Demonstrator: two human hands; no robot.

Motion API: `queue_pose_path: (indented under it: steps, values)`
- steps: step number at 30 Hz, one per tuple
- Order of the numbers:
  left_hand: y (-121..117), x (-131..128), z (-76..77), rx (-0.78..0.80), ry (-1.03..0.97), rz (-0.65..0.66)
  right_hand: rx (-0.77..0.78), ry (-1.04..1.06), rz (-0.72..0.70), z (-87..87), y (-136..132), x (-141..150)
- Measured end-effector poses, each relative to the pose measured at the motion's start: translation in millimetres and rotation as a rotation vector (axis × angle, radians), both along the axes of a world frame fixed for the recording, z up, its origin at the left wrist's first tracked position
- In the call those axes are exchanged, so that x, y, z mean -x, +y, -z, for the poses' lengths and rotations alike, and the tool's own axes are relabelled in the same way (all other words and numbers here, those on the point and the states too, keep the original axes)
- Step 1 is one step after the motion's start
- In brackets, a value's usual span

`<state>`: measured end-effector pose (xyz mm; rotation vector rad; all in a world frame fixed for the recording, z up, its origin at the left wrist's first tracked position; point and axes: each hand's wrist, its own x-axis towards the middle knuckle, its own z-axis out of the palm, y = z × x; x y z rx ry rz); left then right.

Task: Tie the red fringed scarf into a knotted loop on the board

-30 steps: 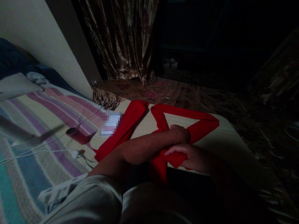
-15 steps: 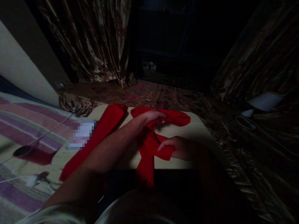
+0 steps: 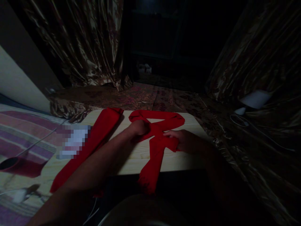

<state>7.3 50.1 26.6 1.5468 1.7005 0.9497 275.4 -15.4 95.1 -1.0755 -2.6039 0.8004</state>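
Observation:
A red scarf (image 3: 157, 145) lies looped and crossed over itself on a pale wooden table (image 3: 138, 153). One fringed end hangs off the near edge. My left hand (image 3: 139, 128) is closed round a part of the scarf at the left of the crossing. At the right, my right hand (image 3: 180, 139) grips a short stretch of it, thumb on top. The far part of the loop rests flat beyond both hands. Another long, folded red cloth (image 3: 94, 135) lies slanted along the table's left side, partly behind my left forearm.
Left of the table is a striped bedspread (image 3: 25, 125) with a dark red cylinder (image 3: 23, 166) and white cables. A blurred-out pale item (image 3: 74, 141) lies at the table's left edge. Patterned curtains (image 3: 94, 47) hang behind; a white lamp-like object (image 3: 256, 99) stands at right.
My left hand has come back toward me and left, drawing scarf with it. The crossing lies flatter and the loop has spread. My right hand has stayed on its part of the scarf.

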Motion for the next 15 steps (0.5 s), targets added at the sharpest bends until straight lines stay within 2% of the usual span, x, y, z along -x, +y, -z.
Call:
queue_pose_path:
  steps: [2,5,8,12,15]
  values:
    - [-9.2,-2.1,11.1,-0.099,0.260,0.060,0.047,0.005,-0.013,14.4,-1.9,2.4]
    - [-18.1,-5.7,25.4,-0.242,0.576,0.263,0.032,-0.050,-0.007,29.2,0.3,1.4]
    - [-21.5,-8.1,36.2,-0.173,0.661,0.385,-0.021,-0.172,0.024,36.2,4.2,-2.7]
    - [-23.3,-7.2,43.0,-0.085,0.760,0.359,-0.028,-0.229,-0.008,40.2,6.4,-6.4]
    - [-23.3,-1.6,45.4,-0.059,0.765,0.352,-0.122,-0.261,0.071,44.7,7.5,-8.4]
